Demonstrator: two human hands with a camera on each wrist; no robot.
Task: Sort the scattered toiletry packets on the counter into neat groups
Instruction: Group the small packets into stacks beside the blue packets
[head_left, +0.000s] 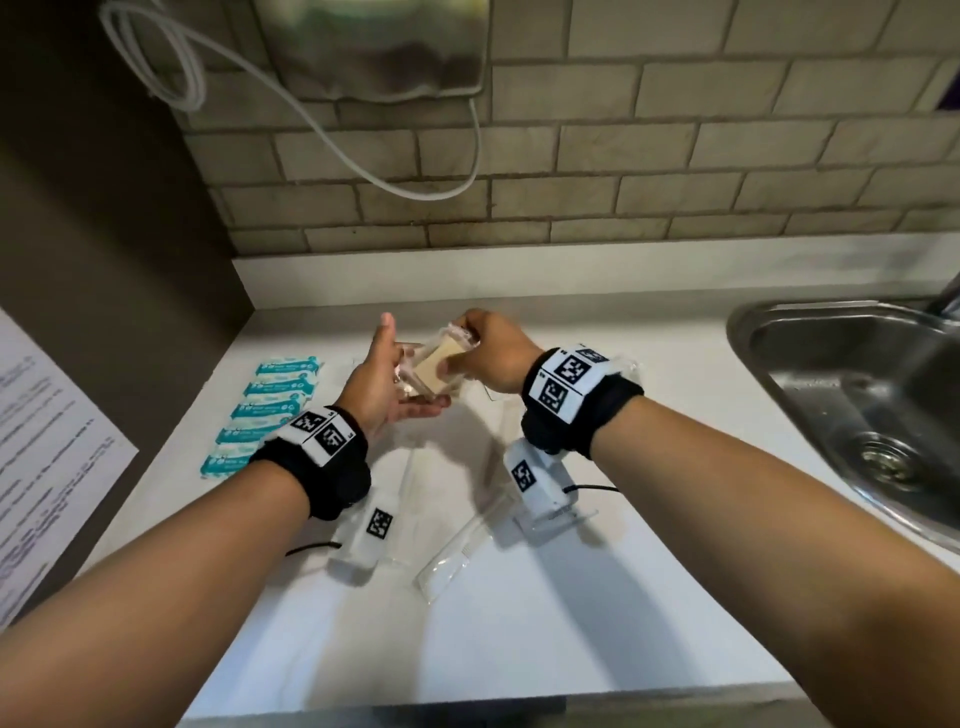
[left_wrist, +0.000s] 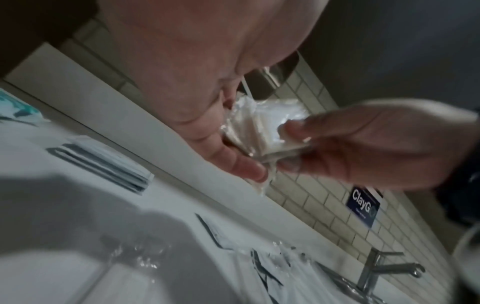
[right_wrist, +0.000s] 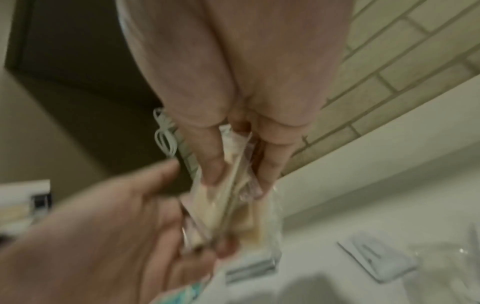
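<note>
A small stack of clear packets with beige contents (head_left: 436, 366) is held above the white counter (head_left: 571, 597), near the back. My left hand (head_left: 413, 364) cradles the stack from below, fingers curled under it and thumb raised. My right hand (head_left: 467, 338) pinches its top edge between thumb and fingers. The right wrist view shows the stack (right_wrist: 233, 216) squeezed by my right hand (right_wrist: 241, 174), with the left hand (right_wrist: 130, 236) wrapped round its lower end. A tidy column of teal packets (head_left: 270, 410) lies at the left.
Long clear packets (head_left: 457, 551) lie on the counter under my wrists. Flat white packets (left_wrist: 103, 164) rest near the back wall. A steel sink (head_left: 857, 395) is at the right, a printed sheet (head_left: 41, 457) at the left, and a white cable (head_left: 332, 140) hangs on the brick wall.
</note>
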